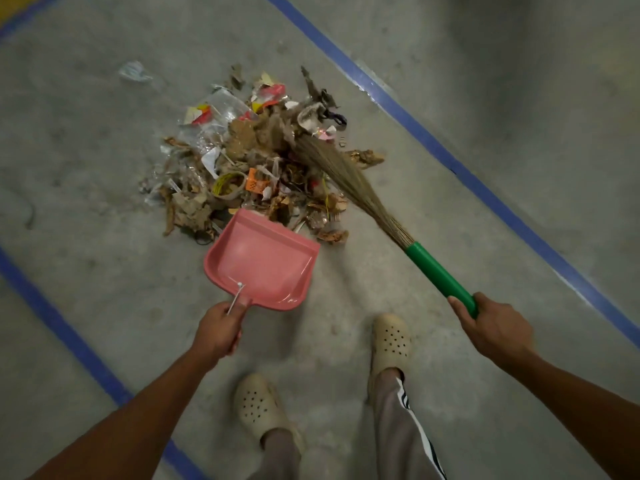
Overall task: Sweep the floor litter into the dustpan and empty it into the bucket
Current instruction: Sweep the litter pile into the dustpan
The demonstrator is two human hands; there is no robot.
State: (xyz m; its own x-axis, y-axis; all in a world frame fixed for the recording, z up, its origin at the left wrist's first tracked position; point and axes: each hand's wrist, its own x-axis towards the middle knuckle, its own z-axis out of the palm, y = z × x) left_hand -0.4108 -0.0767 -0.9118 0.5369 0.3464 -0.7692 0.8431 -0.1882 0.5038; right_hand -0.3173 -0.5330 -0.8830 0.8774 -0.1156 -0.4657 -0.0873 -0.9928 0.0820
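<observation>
Pale clogs point(259, 407) are planted on the concrete floor point(86, 168). A pink dustpan point(263, 261) is gripped by the left hand point(218, 336), its lip touching the litter pile point(249, 157). A broom point(363, 188) is clasped by the right hand point(495, 327), bristles laid over the pile.

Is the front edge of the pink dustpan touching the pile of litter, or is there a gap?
Touching. In the head view the dustpan front lip meets the near edge of the litter pile, with scraps overlapping the lip and no bare floor between.
</observation>
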